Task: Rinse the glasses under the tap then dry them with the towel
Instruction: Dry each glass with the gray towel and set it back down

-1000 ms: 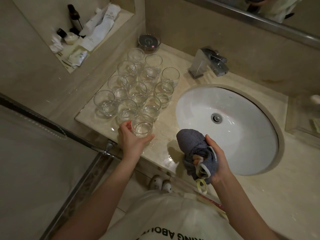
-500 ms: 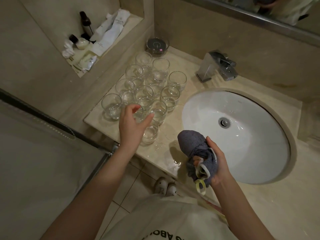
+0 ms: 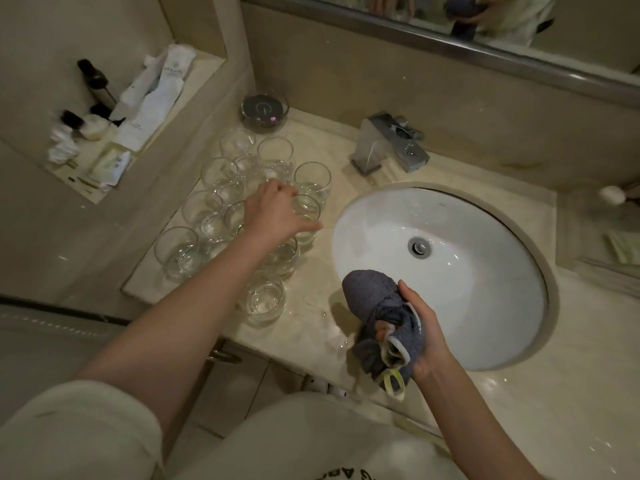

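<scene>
While both arms reach over the worktop (image 3: 322, 299), the scene reads as follows.

Left hand: the left hand (image 3: 277, 216) is stretched out over the middle of the group of glasses, fingers bent down around the rim of one glass (image 3: 306, 211) on the side of the group nearest the sink; the thumb points toward the sink. Whether the fingers actually clasp that glass or only touch it I cannot tell.

Right hand: the right hand (image 3: 422, 327) grips a bunched grey-blue towel (image 3: 374, 299), fingers curled round it, held above the front edge of the worktop just left of the sink.

Towel: crumpled into a lump, with a pale trim and a yellow loop hanging from its lower end.

Glasses: a cluster of clear round glasses (image 3: 214, 209) stands upright on the worktop left of the sink, close together, several touching. One glass (image 3: 263, 299) stands at the front of the group, nearest the person.

Sink: a white oval sink (image 3: 485, 306) is set into the worktop, with a metal drain in the middle.

Tap: a square chrome tap (image 3: 388, 143) stands behind the sink against the wall; no water shows.

Other: a small glass bowl (image 3: 265, 110) sits behind the glasses; toiletries (image 3: 138, 102) lie in a recessed shelf at left.
</scene>
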### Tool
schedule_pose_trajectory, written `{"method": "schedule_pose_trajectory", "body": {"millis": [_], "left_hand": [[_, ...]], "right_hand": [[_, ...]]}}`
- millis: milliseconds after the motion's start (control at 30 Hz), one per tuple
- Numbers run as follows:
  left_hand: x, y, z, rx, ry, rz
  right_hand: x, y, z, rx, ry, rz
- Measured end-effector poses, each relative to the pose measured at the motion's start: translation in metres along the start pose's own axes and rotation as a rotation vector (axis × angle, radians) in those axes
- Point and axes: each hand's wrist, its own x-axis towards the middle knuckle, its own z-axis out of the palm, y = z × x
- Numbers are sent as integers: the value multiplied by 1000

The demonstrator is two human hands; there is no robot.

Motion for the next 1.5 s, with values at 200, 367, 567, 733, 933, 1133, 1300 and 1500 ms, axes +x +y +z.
{"method": "schedule_pose_trajectory", "body": {"millis": [200, 367, 567, 733, 933, 1133, 1300, 1500], "left_hand": [[7, 2, 2, 145, -2, 29], [8, 2, 4, 178, 2, 21], [13, 0, 6, 167, 25, 27], [22, 0, 7, 190, 47, 36], [25, 0, 9, 158, 45, 24], [6, -14, -1, -88, 159, 67], [-29, -28, -6, -122, 164, 82], [-54, -41, 6, -81, 100, 51]], "right_hand": [[6, -6, 2, 25, 17, -4], [14, -3, -1, 60, 31, -2], [23, 0, -5, 33, 44, -18], [25, -1, -8, 50, 46, 6], [22, -4, -8, 92, 49, 13], [29, 0, -15, 61, 23, 8], [26, -2, -14, 47, 14, 15], [23, -1, -17, 50, 12, 4]]}}
